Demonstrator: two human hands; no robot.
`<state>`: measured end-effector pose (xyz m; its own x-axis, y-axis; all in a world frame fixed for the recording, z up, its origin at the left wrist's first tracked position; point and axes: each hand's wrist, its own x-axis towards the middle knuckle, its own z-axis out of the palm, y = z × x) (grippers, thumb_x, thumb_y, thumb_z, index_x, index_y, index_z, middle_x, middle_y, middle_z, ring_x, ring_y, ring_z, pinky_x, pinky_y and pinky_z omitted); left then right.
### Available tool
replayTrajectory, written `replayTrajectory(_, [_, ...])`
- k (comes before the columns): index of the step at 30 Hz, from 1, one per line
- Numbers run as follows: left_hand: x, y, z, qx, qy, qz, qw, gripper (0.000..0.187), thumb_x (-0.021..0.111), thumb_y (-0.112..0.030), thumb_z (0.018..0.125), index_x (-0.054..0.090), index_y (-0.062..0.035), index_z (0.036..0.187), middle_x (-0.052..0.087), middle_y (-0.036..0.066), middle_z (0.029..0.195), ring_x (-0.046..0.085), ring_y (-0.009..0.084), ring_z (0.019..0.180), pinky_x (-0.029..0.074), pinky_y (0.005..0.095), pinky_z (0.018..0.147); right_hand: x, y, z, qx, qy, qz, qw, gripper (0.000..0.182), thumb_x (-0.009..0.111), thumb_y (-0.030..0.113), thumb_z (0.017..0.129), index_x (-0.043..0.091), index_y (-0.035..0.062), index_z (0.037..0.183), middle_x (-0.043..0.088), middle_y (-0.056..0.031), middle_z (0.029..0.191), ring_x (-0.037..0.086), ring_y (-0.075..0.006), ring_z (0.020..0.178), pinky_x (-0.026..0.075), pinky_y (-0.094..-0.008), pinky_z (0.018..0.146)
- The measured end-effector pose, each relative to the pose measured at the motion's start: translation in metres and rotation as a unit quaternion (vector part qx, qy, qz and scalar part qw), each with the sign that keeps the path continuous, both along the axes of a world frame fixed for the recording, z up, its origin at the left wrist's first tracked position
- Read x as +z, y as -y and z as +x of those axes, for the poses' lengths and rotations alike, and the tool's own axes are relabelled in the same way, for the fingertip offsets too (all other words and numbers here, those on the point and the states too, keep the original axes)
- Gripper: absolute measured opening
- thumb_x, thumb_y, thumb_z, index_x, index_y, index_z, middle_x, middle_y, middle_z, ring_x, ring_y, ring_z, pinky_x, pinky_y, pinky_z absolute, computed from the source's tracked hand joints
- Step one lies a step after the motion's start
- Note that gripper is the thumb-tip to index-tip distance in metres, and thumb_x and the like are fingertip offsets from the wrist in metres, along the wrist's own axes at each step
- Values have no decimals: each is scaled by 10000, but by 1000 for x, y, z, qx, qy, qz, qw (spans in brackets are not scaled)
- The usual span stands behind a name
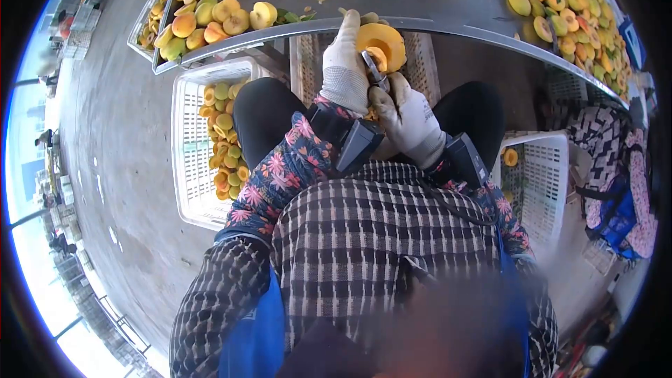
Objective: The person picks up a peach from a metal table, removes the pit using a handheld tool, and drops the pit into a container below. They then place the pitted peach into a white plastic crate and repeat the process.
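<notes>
My left hand [344, 63], in a whitish knitted glove, is closed around a halved yellow peach [393, 43] just below the table's near edge. The peach's hollowed cut face is turned toward me, with an orange lump at its lower middle. My right hand [409, 115], gloved too, grips a small metal pitting tool [373, 68] between thumb and fingers. Its curved metal end touches the peach at that lump. The tool's handle is mostly hidden in my right palm, and the left fingers are partly behind the fruit.
A metal table [420, 0] ahead bears piles of halved peaches [210, 17] on both sides. A white crate [192, 147] with peach halves stands left of my knees. Another crate [542, 182] is on the right. A person in patterned clothes [605, 147] sits at the far right.
</notes>
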<state>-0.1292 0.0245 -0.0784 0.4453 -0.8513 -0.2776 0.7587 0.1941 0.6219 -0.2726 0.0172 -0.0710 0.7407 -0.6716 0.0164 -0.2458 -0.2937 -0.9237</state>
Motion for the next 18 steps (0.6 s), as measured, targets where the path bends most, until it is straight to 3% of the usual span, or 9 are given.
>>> replayTrajectory(1, [-1, 1, 0, 2, -10, 3, 1000, 359, 515, -411, 984, 548, -70, 1091, 629, 129, 1009, 659, 326, 905, 589, 463, 708, -1, 0, 0, -1, 5, -16, 1000, 402, 508, 338, 981, 507, -23, 1160, 647, -204, 927, 640, -370, 832, 487, -413, 713])
replayTrajectory(3, [-1, 2, 0, 6, -37, 43, 998, 363, 511, -422, 983, 539, -79, 1097, 627, 129, 1017, 659, 320, 905, 588, 459, 722, -8, 0, 0, 5, 86, 175, 981, 364, 498, 324, 995, 527, -9, 1138, 622, -105, 868, 604, -229, 747, 471, -331, 665])
replayTrajectory(4, [0, 1, 0, 7, -62, 34, 997, 360, 511, -422, 983, 538, -80, 1095, 627, 128, 1018, 660, 317, 900, 586, 461, 726, -8, 0, 1, 6, 124, 268, 955, 346, 493, 317, 1001, 537, -2, 1127, 609, -55, 838, 586, -158, 705, 462, -290, 641])
replayTrajectory(5, [2, 1, 0, 7, -86, 25, 996, 358, 511, -421, 984, 536, -81, 1093, 627, 127, 1019, 660, 313, 895, 584, 464, 729, -5, -3, -3, -13, 191, 409, 892, 284, 492, 294, 1013, 574, 31, 1082, 528, 44, 804, 463, -33, 675, 393, -193, 601])
replayTrajectory(8, [10, 0, 4, 21, -61, 36, 997, 369, 491, -418, 993, 539, -80, 1134, 631, 114, 1038, 650, 279, 947, 562, 433, 803, 12, 7, -21, 60, 208, 517, 828, 249, 506, 279, 1012, 596, 52, 1061, 536, 49, 809, 472, -39, 681, 384, -184, 605])
replayTrajectory(11, [20, -8, 6, 49, 18, 40, 998, 394, 465, -409, 1006, 546, -68, 1185, 635, 107, 1092, 613, 243, 1061, 531, 378, 865, -5, 13, -28, 0, 183, 456, 871, 257, 513, 269, 1009, 594, 37, 1083, 543, 41, 819, 486, -41, 713, 393, -180, 640])
replayTrajectory(15, [21, -17, 30, 47, 9, 42, 998, 400, 455, -398, 1012, 568, -51, 1176, 628, 108, 1139, 620, 239, 1046, 533, 372, 843, -25, 19, -27, 3, 89, 227, 970, 266, 559, 232, 969, 544, 14, 1121, 579, -15, 828, 548, -140, 736, 455, -270, 702])
replayTrajectory(18, [23, -17, 30, 62, 78, 67, 993, 418, 448, -391, 1016, 557, -34, 1203, 631, 109, 1134, 626, 235, 1032, 536, 354, 839, -13, 23, -20, -9, 30, -55, 998, 278, 583, 200, 934, 515, 20, 1135, 593, -109, 833, 565, -249, 736, 473, -340, 730])
